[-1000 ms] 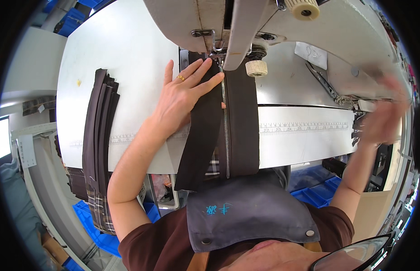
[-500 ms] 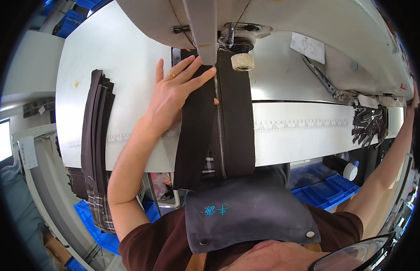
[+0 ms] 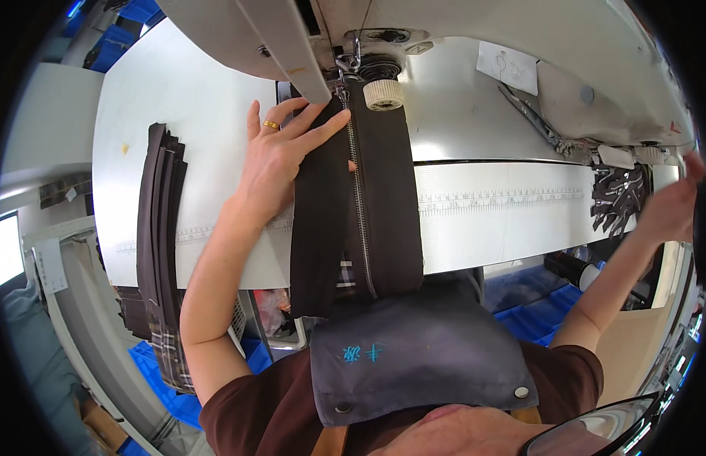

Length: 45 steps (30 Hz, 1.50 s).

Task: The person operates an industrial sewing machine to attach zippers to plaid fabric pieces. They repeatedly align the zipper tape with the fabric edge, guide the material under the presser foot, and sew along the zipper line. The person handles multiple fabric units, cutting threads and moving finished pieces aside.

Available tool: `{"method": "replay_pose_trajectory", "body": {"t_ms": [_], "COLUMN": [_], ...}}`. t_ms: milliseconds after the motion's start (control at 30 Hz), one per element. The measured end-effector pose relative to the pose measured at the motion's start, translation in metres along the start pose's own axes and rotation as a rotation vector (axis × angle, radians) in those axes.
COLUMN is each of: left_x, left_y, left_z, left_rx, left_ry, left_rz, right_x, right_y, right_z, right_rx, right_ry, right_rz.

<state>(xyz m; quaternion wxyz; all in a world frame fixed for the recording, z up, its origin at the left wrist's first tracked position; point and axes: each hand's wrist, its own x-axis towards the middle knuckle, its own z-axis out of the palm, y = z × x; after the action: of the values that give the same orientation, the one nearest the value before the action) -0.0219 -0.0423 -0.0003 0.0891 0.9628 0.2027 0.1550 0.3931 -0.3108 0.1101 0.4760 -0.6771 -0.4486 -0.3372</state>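
Note:
Fingers spread, my left hand (image 3: 278,158) lies flat on a dark brown fabric piece (image 3: 391,197), its index fingertip beside a metal-toothed zipper (image 3: 357,201) running down the piece. The fabric's far end sits under the head of a sewing machine (image 3: 474,23), where the needle area is partly hidden. Its near end hangs over the table edge toward my apron, with a bit of plaid cloth showing. At the far right, my right hand (image 3: 667,209) is raised near the machine's end; motion blurs its fingers and I cannot see anything in it.
A stack of dark fabric strips (image 3: 161,205) with plaid ends hangs off the table's left side. Thread snips (image 3: 531,118) and a paper slip (image 3: 508,67) lie right of the needle. Several zipper pulls (image 3: 619,199) bunch at the right. Blue bins (image 3: 539,315) stand below.
My right hand has come down and inward from the machine's right end. The machine head appears shifted left in view, uncovering the zipper's top. My left hand stays on the fabric.

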Motion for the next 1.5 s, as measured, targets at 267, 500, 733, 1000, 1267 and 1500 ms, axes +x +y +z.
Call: {"method": "replay_pose_trajectory", "body": {"t_ms": [267, 500, 733, 1000, 1267, 1500], "left_x": [0.002, 0.0, -0.002, -0.002, -0.003, -0.01], "left_y": [0.001, 0.002, -0.004, -0.005, -0.009, -0.007], "left_z": [0.0, -0.001, 0.004, 0.004, 0.008, 0.0], "left_rx": [0.043, -0.027, 0.005, 0.055, -0.03, -0.204], "left_ry": [0.009, 0.007, 0.015, 0.013, 0.106, 0.193], "left_rz": [0.015, -0.028, 0.021, 0.013, 0.033, 0.02], "right_x": [-0.12, -0.117, -0.127, -0.11, -0.139, -0.137], "right_y": [-0.157, -0.165, -0.173, -0.18, -0.169, -0.171], "right_z": [0.225, 0.252, 0.23, 0.22, 0.241, 0.239], "right_rx": [0.525, 0.278, 0.741, 0.646, 0.499, 0.522], "right_ry": [-0.987, -0.754, -0.862, -1.157, -0.781, -0.771], "right_rz": [-0.287, -0.505, 0.173, 0.441, -0.108, -0.14]}}
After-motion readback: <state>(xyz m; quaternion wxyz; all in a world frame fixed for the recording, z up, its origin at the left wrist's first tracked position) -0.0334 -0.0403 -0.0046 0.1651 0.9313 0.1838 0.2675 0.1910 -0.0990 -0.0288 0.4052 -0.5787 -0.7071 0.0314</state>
